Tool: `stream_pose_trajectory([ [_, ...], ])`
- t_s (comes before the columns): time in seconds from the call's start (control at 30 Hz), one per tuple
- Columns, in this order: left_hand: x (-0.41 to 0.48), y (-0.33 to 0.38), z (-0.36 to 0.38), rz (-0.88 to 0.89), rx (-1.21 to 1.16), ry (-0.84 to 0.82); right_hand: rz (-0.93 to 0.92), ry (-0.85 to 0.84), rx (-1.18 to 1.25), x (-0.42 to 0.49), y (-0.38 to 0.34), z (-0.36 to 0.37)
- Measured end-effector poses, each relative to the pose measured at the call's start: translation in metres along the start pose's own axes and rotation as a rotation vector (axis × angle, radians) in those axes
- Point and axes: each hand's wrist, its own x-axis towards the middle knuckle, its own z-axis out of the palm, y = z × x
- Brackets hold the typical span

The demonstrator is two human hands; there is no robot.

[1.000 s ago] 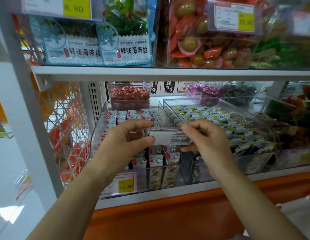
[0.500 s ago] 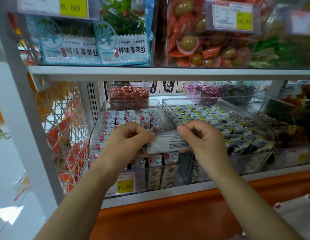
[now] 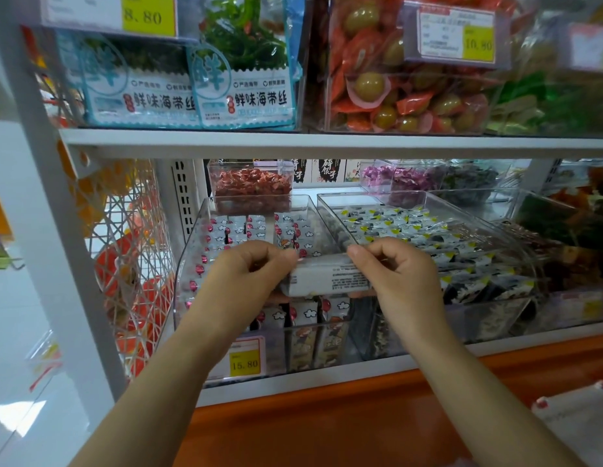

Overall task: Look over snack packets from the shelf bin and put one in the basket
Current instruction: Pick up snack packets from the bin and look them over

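A small white snack packet (image 3: 327, 277) with fine black print is held level over the clear shelf bin (image 3: 188, 264). My left hand (image 3: 246, 274) pinches its left end with curled fingers. The right end is pinched by my right hand (image 3: 401, 278), thumb below and fingers on top. Under the packet the bin holds several white packets with red and cloud prints (image 3: 303, 230). No basket is in view.
A second clear bin (image 3: 495, 230) of black, white and yellow packets stands to the right. A tub of red sweets (image 3: 252, 187) sits behind. The upper shelf edge (image 3: 327, 143) runs above my hands. An orange ledge (image 3: 327, 416) lies below, with a yellow 15.80 price tag (image 3: 245, 364).
Both hands have tilted the packet so its printed back faces me more, and the view has shifted slightly lower and nearer. The grip on both ends stays the same.
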Motion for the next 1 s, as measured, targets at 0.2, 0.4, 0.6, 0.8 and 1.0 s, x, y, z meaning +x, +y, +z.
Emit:
stream_pose_trajectory([
  [0.2,0.000,-0.007,0.004,0.129,0.280,0.011,0.073,-0.029,0.103,0.000,0.000,-0.001],
  [0.4,0.011,-0.010,0.006,0.150,0.204,0.120,0.052,-0.156,0.118,0.004,0.003,-0.002],
  [0.6,0.037,-0.024,0.002,0.221,0.831,0.128,0.089,0.134,0.144,0.029,0.007,-0.007],
  [0.8,0.053,-0.039,0.008,0.120,1.084,-0.170,0.040,-0.013,-0.070,0.055,0.004,0.010],
  [1.0,0.055,-0.042,0.005,0.088,1.052,-0.216,-0.094,-0.272,-0.416,0.086,0.004,0.029],
])
